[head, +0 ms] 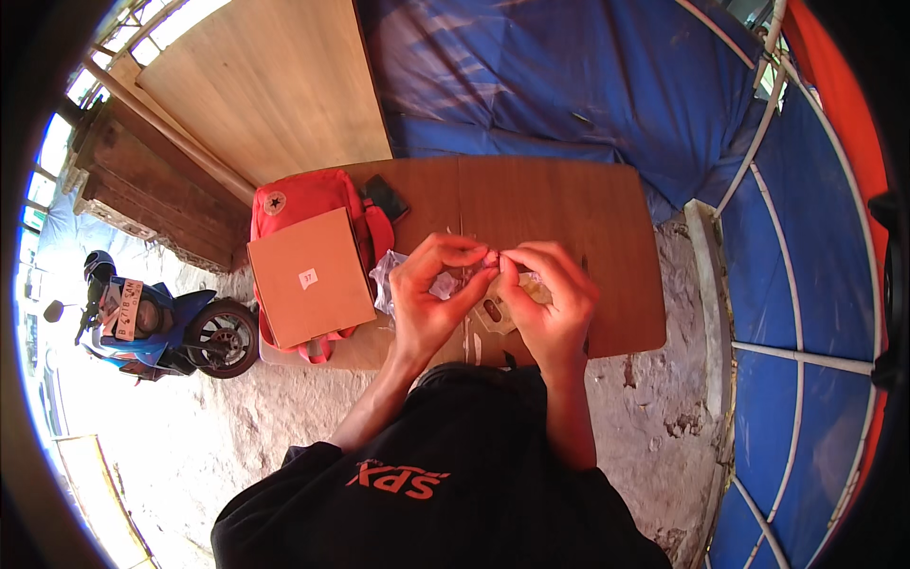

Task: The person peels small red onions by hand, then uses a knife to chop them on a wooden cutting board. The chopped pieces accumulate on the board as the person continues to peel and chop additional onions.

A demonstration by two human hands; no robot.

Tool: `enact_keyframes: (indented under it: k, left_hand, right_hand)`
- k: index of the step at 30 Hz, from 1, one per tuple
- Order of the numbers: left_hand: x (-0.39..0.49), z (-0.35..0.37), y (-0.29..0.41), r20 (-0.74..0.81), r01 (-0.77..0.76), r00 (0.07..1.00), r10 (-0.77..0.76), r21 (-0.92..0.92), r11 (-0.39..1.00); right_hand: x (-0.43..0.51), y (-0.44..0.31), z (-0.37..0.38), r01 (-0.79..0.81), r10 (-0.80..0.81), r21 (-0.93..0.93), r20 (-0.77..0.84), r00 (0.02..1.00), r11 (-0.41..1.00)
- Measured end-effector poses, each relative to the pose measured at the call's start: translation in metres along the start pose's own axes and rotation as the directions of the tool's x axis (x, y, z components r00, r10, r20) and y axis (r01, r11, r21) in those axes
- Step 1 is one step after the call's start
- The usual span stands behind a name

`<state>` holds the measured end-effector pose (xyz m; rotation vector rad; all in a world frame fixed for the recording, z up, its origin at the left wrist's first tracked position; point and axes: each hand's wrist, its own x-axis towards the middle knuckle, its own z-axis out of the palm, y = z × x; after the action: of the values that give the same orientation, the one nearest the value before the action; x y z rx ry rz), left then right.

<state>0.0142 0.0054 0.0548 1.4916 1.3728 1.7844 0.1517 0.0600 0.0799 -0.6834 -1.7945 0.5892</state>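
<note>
Both hands are raised over the brown tabletop [569,206], fingertips nearly meeting. Between the thumb and fingers of my left hand [430,291] is a small pinkish piece [491,257], too small to name. The thumb and forefinger of my right hand [551,291] pinch at the same piece from the other side. Under the hands lies a pale, yellowish flat part [495,316] with an oval slot, partly hidden by the right hand. Crumpled clear plastic bags [384,279] rest beside and behind the left hand.
Left on the table, a cardboard box [313,284] with a small label lies on a red backpack [302,192]. A dark flat object [386,198] sits behind them. A blue motorcycle [167,327] stands at left. Blue tarpaulin [540,78] hangs behind the table; pale poles [796,355] frame the right side.
</note>
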Motion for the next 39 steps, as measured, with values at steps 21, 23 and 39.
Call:
enact_keyframes:
  k: [21, 23, 39]
  left_hand:
    - [-0.024, -0.019, -0.025, 0.104, 0.286, 0.948, -0.3, -0.692, 0.663]
    - [-0.023, -0.021, -0.028, 0.126, 0.276, 0.946, -0.298, -0.794, 0.541]
    - [-0.029, -0.041, -0.055, 0.009, 0.309, 0.805, -0.593, -0.86, 0.407]
  right_hand:
    - [-0.015, 0.007, 0.019, -0.483, 0.403, 0.554, 0.268, 0.875, 0.678]
    - [-0.02, 0.012, 0.022, -0.543, 0.438, 0.61, 0.33, 0.836, 0.577]
    - [-0.179, 0.332, 0.124, -0.905, 0.905, 0.173, 0.113, 0.41, 0.388]
